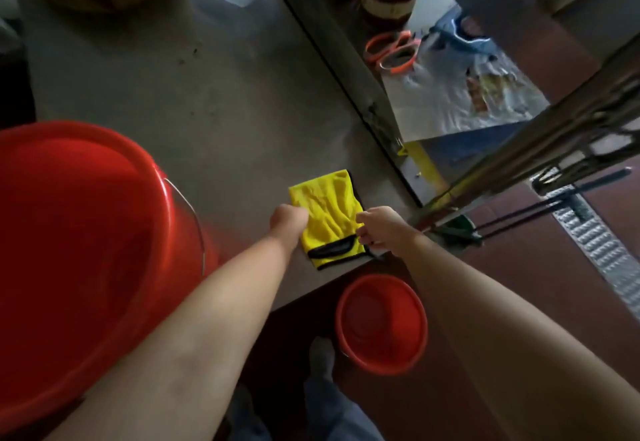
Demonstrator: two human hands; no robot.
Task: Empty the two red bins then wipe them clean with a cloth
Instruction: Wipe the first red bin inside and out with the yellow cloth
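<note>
At 12 o'clock on desk (207, 94) | my left hand (289, 220), right hand (379, 229) grip yellow cloth (327, 213) edges | step: taking cloth | next: wipe 9 o'clock red bin (86, 232)

Yellow cloth (327, 213) with black trim; two red bins (79, 232) (381, 324); grey counter (207, 94).

There is just one camera, worn on the person's head. It looks forward and steeply down from high above the grey tabletop (207, 94). The left arm (194, 319) and right arm (485, 309) reach in from the bottom edge. The big red bin (69, 232) at the left is very near the lens. The small red bin (381, 322) on the floor (540, 250) lies much lower.
</note>
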